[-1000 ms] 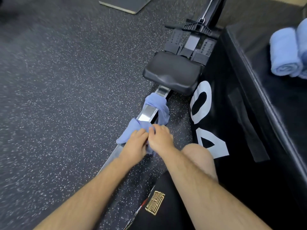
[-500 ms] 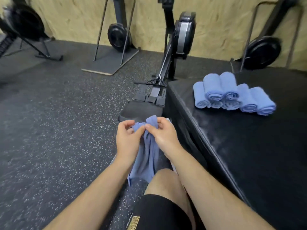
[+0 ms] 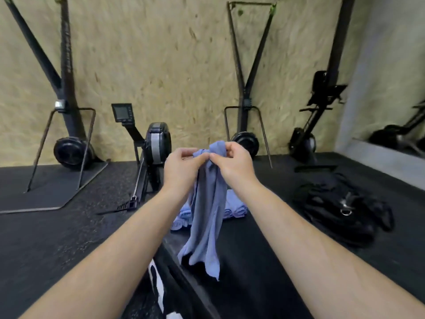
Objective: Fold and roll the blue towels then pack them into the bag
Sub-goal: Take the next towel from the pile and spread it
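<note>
Above the black box [image 3: 264, 272] (chipboard wall [image 3: 161, 65] behind), left hand [image 3: 181, 168] and right hand [image 3: 233, 163] pinch a blue towel [image 3: 208, 215].

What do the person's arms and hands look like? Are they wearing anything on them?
Nothing is worn on them that shows. The left forearm and right forearm are bare, with no sleeves in sight. The left hand and right hand have no gloves, and no watch, bracelet or ring can be seen.
</note>
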